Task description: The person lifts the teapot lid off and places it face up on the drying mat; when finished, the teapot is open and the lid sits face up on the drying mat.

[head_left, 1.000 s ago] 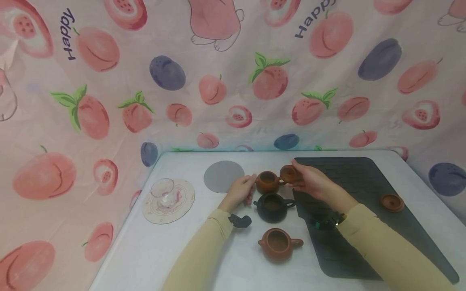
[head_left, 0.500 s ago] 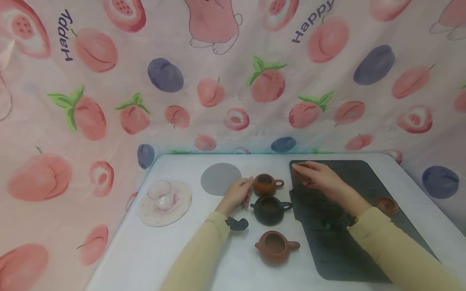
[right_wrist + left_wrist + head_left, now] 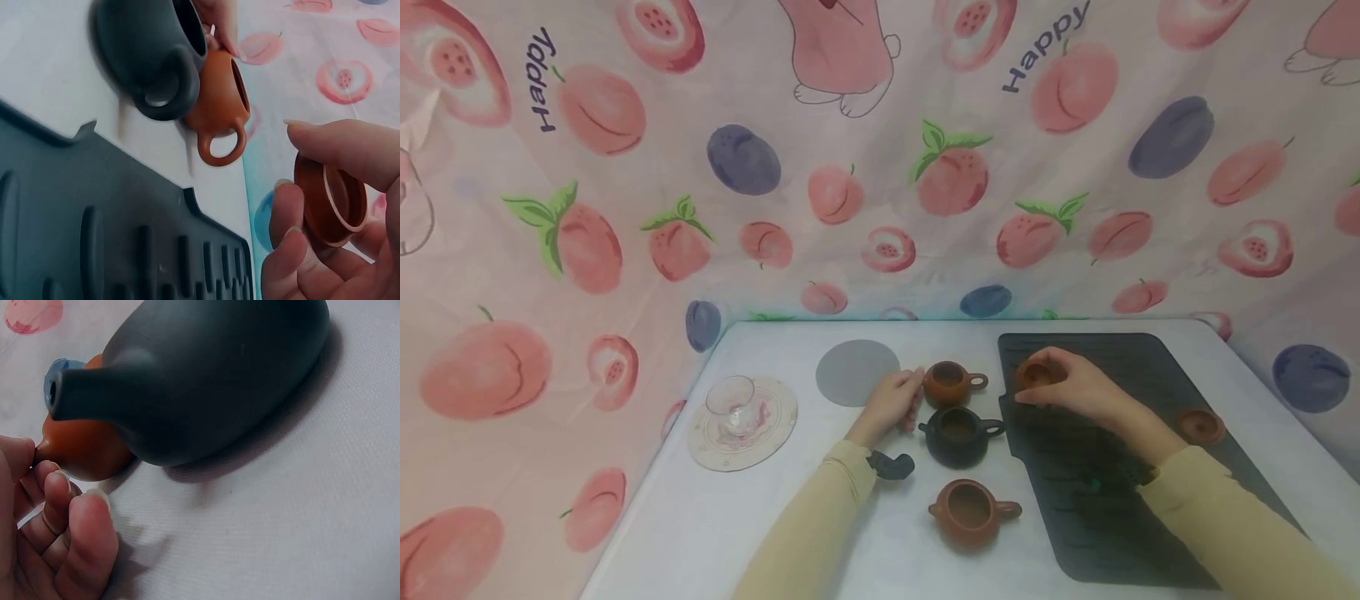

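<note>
In the head view my left hand (image 3: 891, 398) is at the spout of the far orange-brown teapot (image 3: 950, 386). The left wrist view shows its thumb and a finger pinching the spout tip. This teapot has no lid on, and its handle points right. Over the far left part of a dark ridged mat (image 3: 1120, 525), my right hand (image 3: 1086, 385) holds a small brown teapot lid (image 3: 331, 200) between thumb and fingers, its hollow side showing. Whether the lid touches the mat cannot be told. Nearer stand a black teapot (image 3: 957, 450) and a reddish-brown teapot (image 3: 968, 533), both lidless.
Another brown lid (image 3: 1199, 426) lies on the mat's right side. A grey disc (image 3: 850, 371) lies flat behind my left hand. At the left, a clear glass (image 3: 730, 398) stands on a patterned round plate (image 3: 711, 457). A fruit-print cloth (image 3: 880, 183) hangs behind the white table.
The lid in my right hand has moved from beside the far teapot's handle rightward over the mat, and been turned on the way. My left hand has stayed at the spout.
</note>
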The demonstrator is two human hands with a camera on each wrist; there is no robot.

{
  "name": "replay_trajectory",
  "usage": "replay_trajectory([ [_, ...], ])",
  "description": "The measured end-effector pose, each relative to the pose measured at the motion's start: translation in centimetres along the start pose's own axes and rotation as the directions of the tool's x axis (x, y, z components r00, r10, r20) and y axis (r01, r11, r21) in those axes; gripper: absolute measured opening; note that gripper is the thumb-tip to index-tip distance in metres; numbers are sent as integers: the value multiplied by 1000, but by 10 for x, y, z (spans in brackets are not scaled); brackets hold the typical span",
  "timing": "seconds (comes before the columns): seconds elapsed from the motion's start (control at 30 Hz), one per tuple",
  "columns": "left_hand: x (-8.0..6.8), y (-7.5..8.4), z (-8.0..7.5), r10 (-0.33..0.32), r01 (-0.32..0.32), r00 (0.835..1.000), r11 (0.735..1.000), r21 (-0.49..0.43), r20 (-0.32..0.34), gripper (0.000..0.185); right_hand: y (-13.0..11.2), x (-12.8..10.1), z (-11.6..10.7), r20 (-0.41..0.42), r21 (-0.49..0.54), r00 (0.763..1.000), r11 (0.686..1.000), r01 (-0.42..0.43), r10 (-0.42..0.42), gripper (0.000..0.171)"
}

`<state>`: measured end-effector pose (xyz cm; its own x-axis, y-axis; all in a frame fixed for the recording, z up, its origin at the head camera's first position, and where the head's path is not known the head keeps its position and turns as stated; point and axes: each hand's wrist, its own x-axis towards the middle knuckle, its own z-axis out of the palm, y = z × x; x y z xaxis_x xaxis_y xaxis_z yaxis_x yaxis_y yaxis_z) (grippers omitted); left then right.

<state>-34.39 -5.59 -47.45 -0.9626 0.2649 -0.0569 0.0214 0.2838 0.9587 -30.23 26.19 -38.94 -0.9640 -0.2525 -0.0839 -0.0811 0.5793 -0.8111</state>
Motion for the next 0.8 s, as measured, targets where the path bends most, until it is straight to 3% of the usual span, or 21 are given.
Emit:
replay_trajectory([
  [0.17,1,1,0,-3,3,1000,1000,-12,4,55,5,-4,-7,-9,-9,1000,1000,-9,9,67],
  [0.33,2,2,0,-2,2,1000,1000,-15,8,55,11,-9,-10,6,-149,999,988,34,-34,60],
  [0.5,3,2,-1,2,-2,1000,1000,-10,1,58,17,-11,-7,16,-316,995,944,95,-94,54],
  [0.7,5,-1,-1,1,-1,1000,1000,1,-11,57,26,-14,-3,42,-495,986,854,161,-161,56],
  [0.8,6,-2,0,-2,2,1000,1000,0,-13,57,29,-17,-3,77,-513,987,843,163,-144,56],
])
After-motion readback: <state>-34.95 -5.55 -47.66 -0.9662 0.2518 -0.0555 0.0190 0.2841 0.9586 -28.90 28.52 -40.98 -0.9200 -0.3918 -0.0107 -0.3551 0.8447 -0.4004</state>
